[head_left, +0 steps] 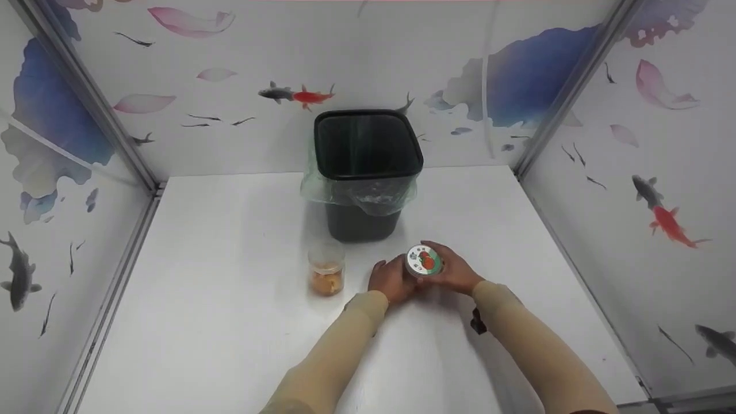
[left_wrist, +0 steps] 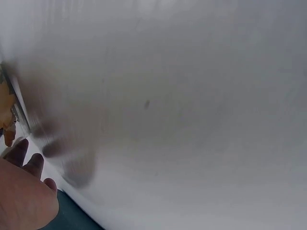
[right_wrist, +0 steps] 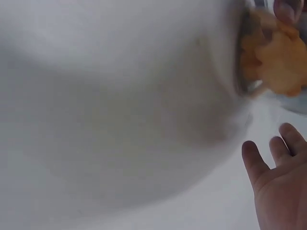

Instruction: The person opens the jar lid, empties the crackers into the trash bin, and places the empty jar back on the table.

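A clear jar with orange pieces inside has a round printed lid (head_left: 424,260), white and green with red fruit on it. My left hand (head_left: 394,280) holds the jar's left side. From the right, my right hand (head_left: 454,269) grips around the lid, one finger along its far edge and the thumb near. In the right wrist view the tilted jar (right_wrist: 280,62) is at the upper right, a fingertip on it; several fingers of the right hand (right_wrist: 283,187) stand off below. The left wrist view has the left hand (left_wrist: 26,187) just below the jar's orange contents (left_wrist: 6,108).
A second clear jar (head_left: 326,283) with orange pieces stands left of my hands on the white table (head_left: 230,287). Behind them is a black bin (head_left: 363,221) lined with a green-tinted bag (head_left: 379,195). Printed walls (head_left: 402,52) with metal corner posts enclose the table.
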`<state>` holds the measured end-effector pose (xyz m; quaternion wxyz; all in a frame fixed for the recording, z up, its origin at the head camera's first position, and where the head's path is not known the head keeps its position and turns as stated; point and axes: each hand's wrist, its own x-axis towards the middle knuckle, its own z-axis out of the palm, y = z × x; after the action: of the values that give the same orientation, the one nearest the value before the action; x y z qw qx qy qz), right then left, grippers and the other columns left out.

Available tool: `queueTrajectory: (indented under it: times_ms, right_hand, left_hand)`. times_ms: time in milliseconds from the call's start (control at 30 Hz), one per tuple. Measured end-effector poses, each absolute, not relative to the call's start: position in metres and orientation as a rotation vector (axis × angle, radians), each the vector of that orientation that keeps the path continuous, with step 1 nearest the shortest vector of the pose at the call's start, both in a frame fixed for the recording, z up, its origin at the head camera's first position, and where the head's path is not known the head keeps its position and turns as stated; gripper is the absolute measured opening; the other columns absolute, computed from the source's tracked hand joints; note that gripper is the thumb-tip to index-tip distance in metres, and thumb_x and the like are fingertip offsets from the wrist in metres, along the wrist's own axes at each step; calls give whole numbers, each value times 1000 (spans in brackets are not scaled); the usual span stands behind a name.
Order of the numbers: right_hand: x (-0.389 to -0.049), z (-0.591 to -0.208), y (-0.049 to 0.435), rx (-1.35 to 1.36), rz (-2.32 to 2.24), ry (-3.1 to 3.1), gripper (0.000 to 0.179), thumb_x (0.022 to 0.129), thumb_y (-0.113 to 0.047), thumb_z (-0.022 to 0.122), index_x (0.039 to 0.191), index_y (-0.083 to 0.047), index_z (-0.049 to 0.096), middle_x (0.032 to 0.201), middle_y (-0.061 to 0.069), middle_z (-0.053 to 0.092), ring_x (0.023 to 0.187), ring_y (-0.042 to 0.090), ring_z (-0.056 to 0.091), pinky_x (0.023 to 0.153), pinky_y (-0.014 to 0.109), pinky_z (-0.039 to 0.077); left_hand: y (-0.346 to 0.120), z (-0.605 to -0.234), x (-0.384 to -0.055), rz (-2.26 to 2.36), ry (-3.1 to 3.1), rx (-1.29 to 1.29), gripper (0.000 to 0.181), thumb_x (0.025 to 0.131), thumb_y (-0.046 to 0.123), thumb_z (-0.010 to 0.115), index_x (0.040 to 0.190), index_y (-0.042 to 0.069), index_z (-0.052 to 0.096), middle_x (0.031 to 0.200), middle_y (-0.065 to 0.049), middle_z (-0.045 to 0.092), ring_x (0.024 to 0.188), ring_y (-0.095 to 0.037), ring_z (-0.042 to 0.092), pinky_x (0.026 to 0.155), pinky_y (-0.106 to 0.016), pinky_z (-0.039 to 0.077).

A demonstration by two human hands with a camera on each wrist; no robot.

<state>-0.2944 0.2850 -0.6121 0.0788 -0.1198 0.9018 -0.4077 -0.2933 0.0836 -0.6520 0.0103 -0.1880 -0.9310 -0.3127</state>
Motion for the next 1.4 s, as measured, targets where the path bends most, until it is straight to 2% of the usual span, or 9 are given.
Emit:
queueTrajectory:
  times_ms: [267, 633, 833, 1100, 1400]
  right_hand:
    - [-292, -608, 285, -338, -1179, 2707, 105, 67, -53, 89, 154, -24, 38, 152, 5, 42, 140, 26, 37, 113, 51, 28]
    - [-278, -622, 270, -176, -1365, 2734, 114, 67, -54, 89, 155, -11, 30, 153, 10, 39, 139, 27, 38, 114, 49, 29]
    - [-286, -622, 277, -250, -1351, 2704, 105, 68, -48, 90, 153, -17, 36, 150, 4, 44, 136, 23, 41, 113, 47, 30]
    - [-293, -612, 285, -321, -1252, 2655, 101, 66, -50, 90, 151, -25, 41, 149, 0, 46, 136, 21, 41, 113, 50, 30]
    - [-284, -611, 282, -288, -1296, 2678, 106, 67, -50, 90, 153, -18, 36, 150, 4, 44, 138, 25, 39, 113, 54, 28]
  left_hand:
    - [84, -653, -293, -957, -2911, -599, 63, 89, 42, 69, 140, 10, 53, 133, -2, 63, 125, -16, 56, 112, -41, 31]
    - [84, -651, -293, -927, -2954, -577, 65, 89, 45, 70, 141, 11, 52, 136, -1, 61, 128, -15, 53, 115, -40, 27]
    - [86, -650, -293, -922, -2967, -549, 57, 93, 40, 64, 141, 12, 53, 136, 0, 61, 127, -14, 53, 115, -40, 28]
    - [85, -651, -294, -945, -2952, -563, 61, 88, 38, 70, 140, 12, 53, 135, 0, 61, 127, -15, 54, 114, -40, 29]
    - [85, -651, -294, -913, -2957, -556, 65, 88, 41, 71, 142, 10, 52, 136, -2, 61, 127, -15, 53, 113, -40, 30]
